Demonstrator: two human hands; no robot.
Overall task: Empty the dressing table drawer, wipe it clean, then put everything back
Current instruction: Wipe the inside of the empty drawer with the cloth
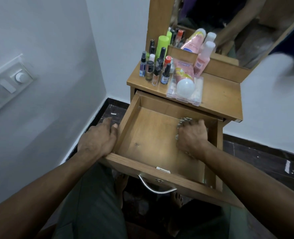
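Tabletop [218, 94] crowded: nail polish bottles [157, 69], pink tube [184, 75]. Your right hand [191, 137] grips a cloth [184, 120] on the drawer [148, 135] floor; left hand's [98, 137] relaxed fingers rest outside its wall.

- Nail polish bottle [165, 75], front row on the desk [218, 99]: label text partly legible, apparently "MIN".
- Pink tube [183, 71] and pink bottle [200, 63]: printing present, illegible.
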